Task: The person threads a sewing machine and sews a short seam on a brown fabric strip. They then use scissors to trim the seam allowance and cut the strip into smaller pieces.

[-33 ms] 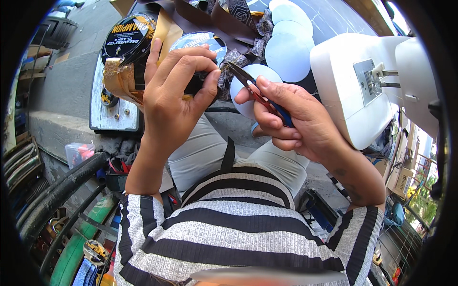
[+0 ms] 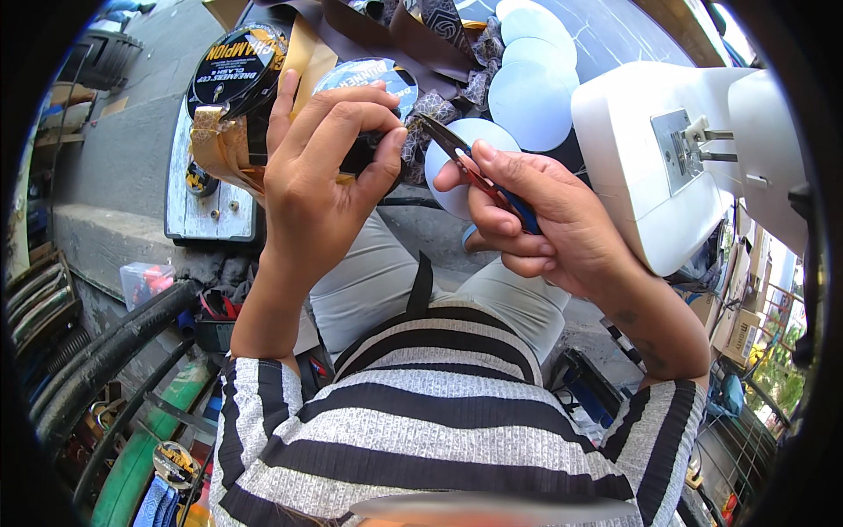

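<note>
Nearest: striped black-and-white shirt, pale trousers over the knees. Left hand: fingers curled, thumb and fingertips pinching a small dark piece of a rosette, mostly hidden behind the fingers. Right hand: closed round the blue-and-red handles of small snips, blades closed or nearly so; whether fully shut cannot be told. Long axis of the snips runs from lower right up to upper left, tip pointing at the pinched piece, just beside the left thumb; the piece lies to the left of the right hand, and the left hand is the nearer to it. Beyond: gold-and-black ribbon rosette touching the left hand's far side, pale blue card discs, brown ribbon, white sewing machine at right. Left and below: black hoses, grey pavement
</note>
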`<control>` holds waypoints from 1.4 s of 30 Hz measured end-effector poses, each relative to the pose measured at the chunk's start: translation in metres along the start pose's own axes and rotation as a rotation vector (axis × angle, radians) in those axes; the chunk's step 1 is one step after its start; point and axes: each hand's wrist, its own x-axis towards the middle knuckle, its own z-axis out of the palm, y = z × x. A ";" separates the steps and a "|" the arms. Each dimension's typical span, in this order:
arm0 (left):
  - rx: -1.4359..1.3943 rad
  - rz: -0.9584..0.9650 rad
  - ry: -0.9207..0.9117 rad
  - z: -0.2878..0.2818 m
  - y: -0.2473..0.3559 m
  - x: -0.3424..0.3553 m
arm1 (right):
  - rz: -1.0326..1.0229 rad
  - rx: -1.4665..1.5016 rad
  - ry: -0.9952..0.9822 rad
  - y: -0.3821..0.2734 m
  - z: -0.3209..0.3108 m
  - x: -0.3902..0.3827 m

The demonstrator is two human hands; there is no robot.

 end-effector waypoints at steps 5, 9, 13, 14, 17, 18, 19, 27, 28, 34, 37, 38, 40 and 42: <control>0.001 -0.002 -0.018 -0.002 0.001 -0.001 | 0.002 0.001 -0.007 0.000 -0.002 0.000; -0.002 0.003 -0.018 -0.001 0.001 -0.001 | -0.006 -0.008 -0.006 0.002 -0.003 0.001; -0.017 0.010 0.010 0.001 -0.002 -0.001 | 0.008 0.008 0.022 0.003 -0.003 0.002; -0.021 0.010 0.025 0.002 -0.003 -0.001 | 0.003 0.009 0.020 0.003 -0.003 0.002; -0.023 0.010 0.043 0.004 -0.004 -0.002 | 0.006 0.022 0.021 0.003 -0.003 0.001; -0.026 0.006 0.045 0.004 -0.004 -0.003 | 0.005 0.020 0.012 0.003 -0.002 0.001; -0.030 0.002 0.046 0.004 -0.003 -0.003 | 0.007 0.022 0.007 0.002 -0.002 0.001; -0.028 -0.004 0.028 0.003 -0.002 -0.002 | 0.003 -0.015 -0.021 0.000 -0.001 0.000; -0.020 -0.001 0.015 0.002 -0.002 -0.002 | 0.001 -0.016 -0.011 0.000 -0.001 0.000; -0.012 0.002 0.000 0.001 -0.002 -0.004 | -0.007 -0.004 0.008 0.002 0.000 0.002; -0.041 -0.008 0.029 0.003 -0.003 -0.005 | -0.023 0.007 0.010 0.003 0.000 0.003; -0.055 -0.013 0.044 0.004 -0.004 -0.005 | -0.016 0.001 0.010 0.002 -0.001 0.002; -0.062 -0.011 0.067 0.005 -0.004 -0.006 | -0.033 -0.032 0.014 0.002 -0.001 0.000; -0.054 -0.001 0.109 0.005 -0.005 -0.006 | -0.099 -0.093 0.003 0.005 0.000 -0.004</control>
